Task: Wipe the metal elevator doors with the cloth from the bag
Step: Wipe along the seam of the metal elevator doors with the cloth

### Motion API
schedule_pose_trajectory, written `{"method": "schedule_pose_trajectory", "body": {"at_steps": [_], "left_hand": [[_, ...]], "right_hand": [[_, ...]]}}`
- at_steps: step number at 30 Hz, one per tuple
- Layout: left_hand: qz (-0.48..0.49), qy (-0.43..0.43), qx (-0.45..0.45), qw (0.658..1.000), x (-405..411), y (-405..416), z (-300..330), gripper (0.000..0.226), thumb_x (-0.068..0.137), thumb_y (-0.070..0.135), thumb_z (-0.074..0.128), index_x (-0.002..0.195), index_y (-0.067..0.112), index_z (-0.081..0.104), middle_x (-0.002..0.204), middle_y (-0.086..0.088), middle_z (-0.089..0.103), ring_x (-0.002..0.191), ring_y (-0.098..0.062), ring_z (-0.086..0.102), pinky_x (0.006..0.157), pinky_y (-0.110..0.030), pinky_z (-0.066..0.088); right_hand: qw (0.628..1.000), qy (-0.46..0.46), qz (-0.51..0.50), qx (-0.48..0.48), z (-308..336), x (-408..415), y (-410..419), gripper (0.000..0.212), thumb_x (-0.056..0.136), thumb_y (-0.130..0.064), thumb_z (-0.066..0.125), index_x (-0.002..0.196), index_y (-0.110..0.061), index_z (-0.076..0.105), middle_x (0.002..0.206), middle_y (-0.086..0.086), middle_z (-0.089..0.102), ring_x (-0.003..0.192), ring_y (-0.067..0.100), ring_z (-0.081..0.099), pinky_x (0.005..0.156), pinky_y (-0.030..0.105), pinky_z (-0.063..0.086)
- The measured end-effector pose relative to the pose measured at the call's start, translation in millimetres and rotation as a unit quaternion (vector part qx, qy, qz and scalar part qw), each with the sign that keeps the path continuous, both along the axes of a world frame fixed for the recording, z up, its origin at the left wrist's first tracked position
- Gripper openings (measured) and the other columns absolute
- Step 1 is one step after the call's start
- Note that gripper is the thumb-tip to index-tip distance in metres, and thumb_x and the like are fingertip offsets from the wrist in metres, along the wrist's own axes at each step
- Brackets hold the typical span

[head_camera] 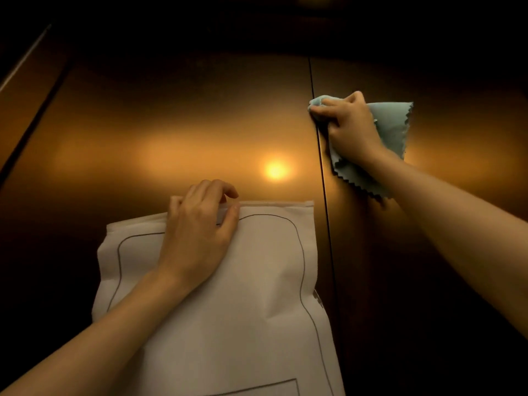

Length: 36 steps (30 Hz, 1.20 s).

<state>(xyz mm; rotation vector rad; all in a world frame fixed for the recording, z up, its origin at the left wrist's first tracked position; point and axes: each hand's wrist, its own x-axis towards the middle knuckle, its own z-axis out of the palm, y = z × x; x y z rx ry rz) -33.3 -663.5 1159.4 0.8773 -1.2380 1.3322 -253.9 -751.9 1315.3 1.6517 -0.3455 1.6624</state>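
Note:
Two brushed metal elevator doors fill the view, lit amber, with a dark seam between them. My right hand grips a pale blue cloth with zigzag edges and presses it on the right door just beside the seam. My left hand holds the top edge of a white bag with a thin dark outline, thumb and fingers pinching its rim in front of the left door.
A bright lamp reflection glows on the left door near the seam. A dark door frame runs diagonally at the far left. The upper and lower right parts are in deep shadow.

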Motion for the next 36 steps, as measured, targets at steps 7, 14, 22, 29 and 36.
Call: {"method": "schedule_pose_trajectory", "body": {"at_steps": [7, 14, 22, 29, 36], "left_hand": [[0.024, -0.002, 0.051, 0.998, -2.6, 7.2, -42.5, 0.015, 0.087, 0.032, 0.044, 0.089, 0.022, 0.055, 0.087, 0.006, 0.056, 0.082, -0.015, 0.049, 0.070, -0.030, 0.024], [0.041, -0.009, 0.102, 0.994, -1.9, 24.3, -109.8, 0.025, 0.090, 0.035, 0.040, 0.091, 0.019, 0.059, 0.087, 0.003, 0.056, 0.080, -0.015, 0.050, 0.069, -0.029, 0.026], [0.043, -0.020, 0.164, 0.985, -6.7, 43.5, -220.4, 0.022, 0.090, 0.034, 0.041, 0.094, 0.019, 0.057, 0.089, 0.003, 0.055, 0.082, -0.008, 0.042, 0.071, -0.025, 0.023], [0.045, -0.024, 0.260, 0.964, -6.5, 68.8, -317.9, 0.033, 0.093, 0.033, 0.038, 0.096, 0.011, 0.062, 0.086, -0.006, 0.058, 0.078, -0.013, 0.042, 0.066, -0.025, 0.031], [0.022, 0.001, 0.347, 0.938, -11.9, 95.3, -379.8, 0.033, 0.093, 0.031, 0.044, 0.097, 0.008, 0.067, 0.085, -0.006, 0.058, 0.075, -0.010, 0.041, 0.056, -0.030, 0.040]], "right_hand": [[0.998, 0.057, 0.008, -0.007, -81.7, -15.4, -5.9, 0.037, 0.089, 0.002, 0.047, 0.119, -0.014, 0.063, 0.123, 0.005, 0.062, 0.095, 0.029, 0.042, 0.078, 0.028, 0.030], [0.995, 0.094, 0.008, 0.018, -184.8, -23.8, -1.2, 0.041, 0.082, 0.009, 0.054, 0.117, -0.010, 0.063, 0.120, 0.014, 0.063, 0.096, 0.035, 0.048, 0.080, 0.034, 0.039], [0.991, 0.128, -0.020, 0.037, -322.5, -35.2, 1.4, 0.038, 0.086, -0.010, 0.041, 0.116, -0.012, 0.064, 0.118, 0.013, 0.064, 0.100, 0.033, 0.048, 0.079, 0.045, 0.046], [0.981, 0.174, -0.042, 0.072, -435.4, -46.1, 13.4, 0.035, 0.087, -0.009, 0.044, 0.114, -0.012, 0.066, 0.114, 0.012, 0.066, 0.103, 0.030, 0.044, 0.079, 0.047, 0.045], [0.956, 0.272, -0.055, 0.098, -556.4, -64.0, 18.3, 0.040, 0.084, 0.004, 0.046, 0.114, -0.012, 0.066, 0.111, 0.007, 0.068, 0.105, 0.031, 0.047, 0.082, 0.042, 0.038]]}}
